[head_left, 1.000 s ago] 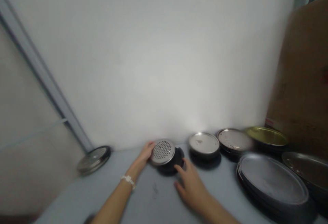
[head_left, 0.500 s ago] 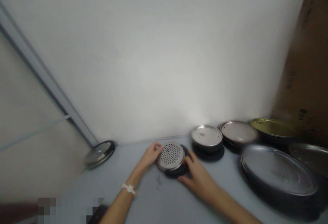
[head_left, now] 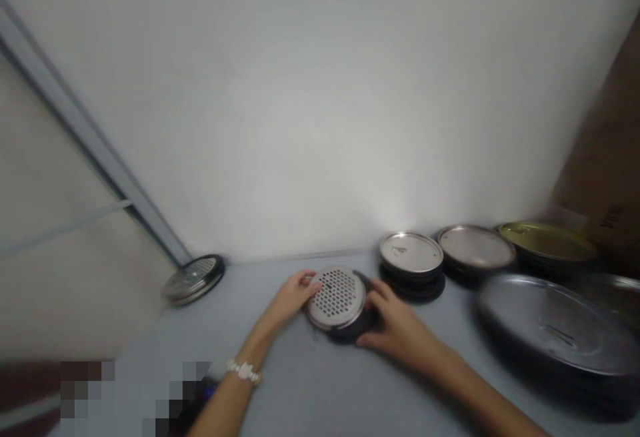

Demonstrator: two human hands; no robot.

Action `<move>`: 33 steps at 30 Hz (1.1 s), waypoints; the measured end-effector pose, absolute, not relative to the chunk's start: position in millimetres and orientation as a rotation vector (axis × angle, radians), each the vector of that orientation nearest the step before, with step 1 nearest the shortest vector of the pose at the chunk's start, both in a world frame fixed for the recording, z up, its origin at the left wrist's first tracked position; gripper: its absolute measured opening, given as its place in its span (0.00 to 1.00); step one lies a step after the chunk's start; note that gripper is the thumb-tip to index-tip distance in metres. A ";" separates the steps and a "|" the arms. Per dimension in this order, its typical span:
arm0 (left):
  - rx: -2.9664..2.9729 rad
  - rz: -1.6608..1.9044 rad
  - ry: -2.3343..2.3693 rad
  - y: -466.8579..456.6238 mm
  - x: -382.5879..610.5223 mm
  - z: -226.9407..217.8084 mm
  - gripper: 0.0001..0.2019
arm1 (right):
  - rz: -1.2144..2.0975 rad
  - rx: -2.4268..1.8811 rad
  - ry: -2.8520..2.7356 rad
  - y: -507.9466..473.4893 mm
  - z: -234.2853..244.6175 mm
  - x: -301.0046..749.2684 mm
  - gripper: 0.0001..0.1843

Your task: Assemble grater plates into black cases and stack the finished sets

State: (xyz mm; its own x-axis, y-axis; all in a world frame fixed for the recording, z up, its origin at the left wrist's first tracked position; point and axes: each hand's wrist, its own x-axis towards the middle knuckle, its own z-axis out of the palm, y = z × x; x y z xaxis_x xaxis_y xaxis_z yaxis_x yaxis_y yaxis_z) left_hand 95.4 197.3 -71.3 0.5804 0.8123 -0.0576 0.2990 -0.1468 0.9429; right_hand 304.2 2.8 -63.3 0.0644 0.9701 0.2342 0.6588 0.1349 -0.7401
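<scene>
While hands (head_left: 291, 300) (head_left: 400, 331) grasp it, the perforated disc (head_left: 336, 295) lies between.

Got bare table (head_left: 250, 287) between my left hand (head_left: 291, 298) and that end stack (head_left: 193, 281), but metal discs (head_left: 411, 252) wall off my right.

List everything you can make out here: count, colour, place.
Perforated metal disc: one, silver, between the hands, above a dark round piece.
Disc stack: one, silver and black, table's far left corner.
Small metal lid: one, silver, atop dark layers beyond the right hand.
Medium metal lid: one, silver, right of that.
Yellow-green lid: one, back right.
Large metal lid: one, silver, front right.
Cardboard box: one, brown, far right.
Table: one, grey, beneath.
Wall: one, white, behind.
Bracelet: one, white, left wrist.
Left hand: one, disc's left edge.
Right hand: one, disc's right side.
</scene>
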 end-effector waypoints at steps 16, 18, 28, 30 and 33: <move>2.170 0.582 0.938 172.7 103.0 -51.5 0.19 | 0.489 -1.587 -1.682 2.7 -71.4 308.5 0.50; 2.118 0.592 0.931 170.6 104.3 -53.9 0.18 | 0.492 -1.562 -1.684 1.3 -69.0 309.8 0.52; 1.883 0.634 0.997 172.5 107.4 -61.6 0.18 | 0.417 -1.544 -1.847 -3.5 -67.8 309.4 0.53; 1.869 0.632 0.993 173.5 107.4 -58.1 0.17 | 0.332 -1.554 -1.816 -4.5 -63.2 308.7 0.50; 1.842 0.571 0.950 171.5 106.1 -50.3 0.19 | 0.209 -1.520 -1.687 -6.9 -52.9 308.4 0.35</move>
State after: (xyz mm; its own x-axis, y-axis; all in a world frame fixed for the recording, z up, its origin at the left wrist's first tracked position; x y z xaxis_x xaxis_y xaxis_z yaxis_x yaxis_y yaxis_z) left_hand 106.1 171.5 -50.3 0.5889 0.8080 -0.0177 0.3634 -0.2451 0.8988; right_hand 308.4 -6.9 -52.9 0.0821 0.8839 0.4604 0.7447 0.2526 -0.6178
